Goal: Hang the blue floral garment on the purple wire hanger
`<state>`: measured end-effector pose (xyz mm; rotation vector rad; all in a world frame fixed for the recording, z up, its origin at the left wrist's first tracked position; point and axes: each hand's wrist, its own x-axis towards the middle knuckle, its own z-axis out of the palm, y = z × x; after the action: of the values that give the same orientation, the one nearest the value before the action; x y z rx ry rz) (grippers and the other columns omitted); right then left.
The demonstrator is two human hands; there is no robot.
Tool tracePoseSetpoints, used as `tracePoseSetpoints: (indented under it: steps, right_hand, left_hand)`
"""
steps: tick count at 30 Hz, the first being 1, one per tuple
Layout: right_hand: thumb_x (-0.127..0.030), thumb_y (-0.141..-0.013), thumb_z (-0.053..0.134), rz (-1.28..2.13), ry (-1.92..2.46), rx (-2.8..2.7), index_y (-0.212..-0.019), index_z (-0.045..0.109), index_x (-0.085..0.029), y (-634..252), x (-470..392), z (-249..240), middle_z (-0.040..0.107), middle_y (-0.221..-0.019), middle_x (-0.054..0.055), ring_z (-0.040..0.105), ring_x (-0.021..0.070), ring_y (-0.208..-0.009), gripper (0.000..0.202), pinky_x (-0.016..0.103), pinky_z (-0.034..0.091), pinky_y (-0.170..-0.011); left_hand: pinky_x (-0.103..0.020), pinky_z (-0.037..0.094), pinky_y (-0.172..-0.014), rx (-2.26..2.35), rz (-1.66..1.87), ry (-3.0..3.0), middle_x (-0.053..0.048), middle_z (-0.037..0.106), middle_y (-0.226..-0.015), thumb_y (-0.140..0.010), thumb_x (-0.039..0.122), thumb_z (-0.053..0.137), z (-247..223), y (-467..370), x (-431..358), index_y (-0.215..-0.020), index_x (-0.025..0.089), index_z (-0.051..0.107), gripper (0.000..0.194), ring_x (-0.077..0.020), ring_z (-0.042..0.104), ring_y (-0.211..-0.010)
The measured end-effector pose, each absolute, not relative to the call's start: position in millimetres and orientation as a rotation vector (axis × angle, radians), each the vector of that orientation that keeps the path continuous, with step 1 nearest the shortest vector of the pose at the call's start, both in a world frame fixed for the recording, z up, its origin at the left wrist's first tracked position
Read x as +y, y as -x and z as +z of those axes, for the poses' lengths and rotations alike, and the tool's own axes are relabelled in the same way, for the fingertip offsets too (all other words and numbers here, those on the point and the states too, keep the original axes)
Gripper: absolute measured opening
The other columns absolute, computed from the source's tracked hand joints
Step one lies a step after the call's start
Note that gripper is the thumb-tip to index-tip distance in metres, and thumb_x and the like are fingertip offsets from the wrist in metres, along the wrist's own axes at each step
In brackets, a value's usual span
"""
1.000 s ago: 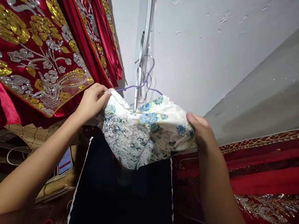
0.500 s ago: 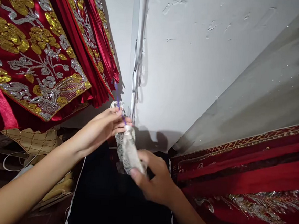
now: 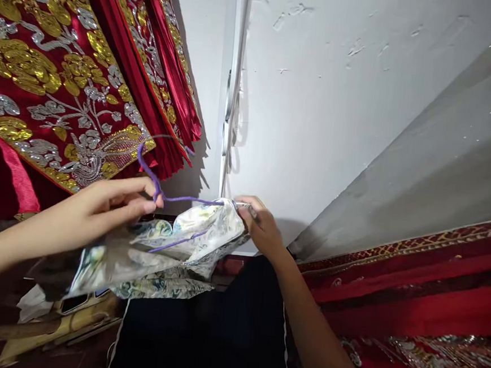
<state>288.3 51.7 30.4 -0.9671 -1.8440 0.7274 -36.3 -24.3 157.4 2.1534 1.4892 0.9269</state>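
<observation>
My left hand (image 3: 120, 202) is closed in a pinch on a purple cord (image 3: 187, 199), whose loose end loops up above the fingers. The cord runs right to a pale, floral-patterned cloth (image 3: 220, 233) that looks like a soft bag. My right hand (image 3: 263, 225) grips the cloth at its upper right end, with the thumb and fingers partly hidden behind it. The cloth spreads out leftward under my left hand, blurred at its lower left. A second stretch of purple cord (image 3: 177, 242) lies across it.
Red cloth (image 3: 87, 86) with gold and silver embroidery hangs at upper left. White wall (image 3: 301, 126) with peeled marks stands ahead, with a vertical strip (image 3: 233, 92). More red embroidered cloth (image 3: 432, 289) lies at right. A wooden piece (image 3: 68, 329) is at lower left.
The cloth was bunched and narrow; now it is spread out to the left. My left hand has moved left with the cord, and my right hand has moved up to the cloth's upper end.
</observation>
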Motion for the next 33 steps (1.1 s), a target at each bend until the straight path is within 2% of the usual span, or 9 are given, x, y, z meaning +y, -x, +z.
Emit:
tracePoseSetpoints:
  steps: [2,4,8,10,19,23,27,30,33]
  right_hand:
    - [-0.052,-0.097,0.05,0.847,1.008,-1.787,-0.089,0.07,-0.02,-292.2,55.6,38.1,0.069,-0.087,0.005,0.065,0.0211,-0.083,0.038,0.031,0.051,-0.074]
    - [-0.055,-0.093,0.056,0.913,1.028,-1.657,-0.078,0.067,-0.019,-298.4,61.9,47.1,0.063,-0.072,0.002,0.059,0.0178,-0.068,0.04,0.028,0.046,-0.062]
    - [-0.058,-0.084,0.066,0.861,0.964,-1.356,-0.078,0.065,-0.02,-310.4,87.6,68.7,0.064,-0.074,0.003,0.06,0.0187,-0.069,0.039,0.029,0.048,-0.062]
    - [-0.061,-0.079,0.07,0.823,0.951,-1.293,-0.079,0.065,-0.021,-315.8,100.5,78.6,0.067,-0.078,0.005,0.063,0.0216,-0.075,0.04,0.032,0.051,-0.065]
    - [-0.056,-0.077,0.075,0.818,0.928,-1.157,-0.079,0.069,-0.02,-341.0,84.2,74.3,0.068,-0.072,0.005,0.067,0.0226,-0.07,0.037,0.032,0.052,-0.059]
    - [-0.054,-0.077,0.077,0.867,1.015,-1.045,-0.086,0.072,-0.017,-347.2,59.4,59.4,0.069,-0.071,0.005,0.067,0.0218,-0.068,0.038,0.03,0.052,-0.056]
    - [-0.052,-0.079,0.077,0.856,1.017,-1.002,-0.088,0.073,-0.017,-346.3,53.4,54.4,0.07,-0.071,0.005,0.069,0.0223,-0.07,0.037,0.03,0.054,-0.058]
    - [-0.052,-0.079,0.077,0.869,0.958,-0.991,-0.089,0.073,-0.017,-345.3,60.9,54.8,0.071,-0.073,0.006,0.07,0.0235,-0.073,0.037,0.031,0.056,-0.06]
    - [-0.052,-0.078,0.078,0.886,0.916,-0.958,-0.092,0.073,-0.017,-344.7,66.6,50.2,0.072,-0.075,0.007,0.071,0.0247,-0.076,0.039,0.033,0.057,-0.064]
  left_hand:
    - [-0.028,0.05,-0.067,1.489,0.86,-2.26,-0.001,0.071,-0.086,-0.092,0.046,0.062,159.4,36.3,-3.5,-0.1,0.024,0.069,0.024,-0.0177,0.064,-0.076]
    - [-0.031,0.05,-0.075,1.584,1.016,-2.336,-0.002,0.071,-0.094,-0.094,0.042,0.06,157.9,34.3,13.7,-0.11,0.023,0.065,0.025,-0.0181,0.064,-0.082]
    - [-0.043,0.045,-0.101,1.709,1.446,-2.584,-0.009,0.062,-0.122,-0.095,0.032,0.059,142.7,20.2,26.9,-0.119,0.022,0.06,0.026,-0.0262,0.056,-0.116]
    - [-0.048,0.041,-0.104,1.677,1.544,-2.722,-0.01,0.059,-0.122,-0.093,0.029,0.06,126.6,8.7,26.6,-0.12,0.024,0.059,0.027,-0.0288,0.052,-0.12]
    - [-0.038,0.047,-0.08,1.46,0.961,-2.5,-0.005,0.064,-0.088,-0.1,0.03,0.046,46.6,-45.1,27.6,-0.145,0.026,0.041,0.046,-0.0261,0.062,-0.087]
    - [-0.037,0.048,-0.082,1.477,0.98,-2.422,-0.004,0.069,-0.091,-0.101,0.03,0.047,27.5,-55.7,17.6,-0.14,0.026,0.045,0.04,-0.0247,0.065,-0.088]
    - [-0.037,0.049,-0.088,1.357,1.251,-2.349,-0.007,0.068,-0.106,-0.101,0.027,0.049,1.6,-55.4,5.9,-0.148,0.025,0.033,0.05,-0.0213,0.065,-0.092]
    - [-0.029,0.048,-0.073,1.299,1.47,-2.25,-0.004,0.064,-0.096,-0.1,0.027,0.051,-13.4,-50.3,0.5,-0.14,0.025,0.038,0.042,-0.016,0.062,-0.076]
    - [-0.026,0.041,-0.06,1.484,1.198,-2.226,0.002,0.061,-0.078,-0.101,0.031,0.048,-18.4,-48.2,-1.1,-0.133,0.027,0.046,0.032,-0.0137,0.055,-0.057]
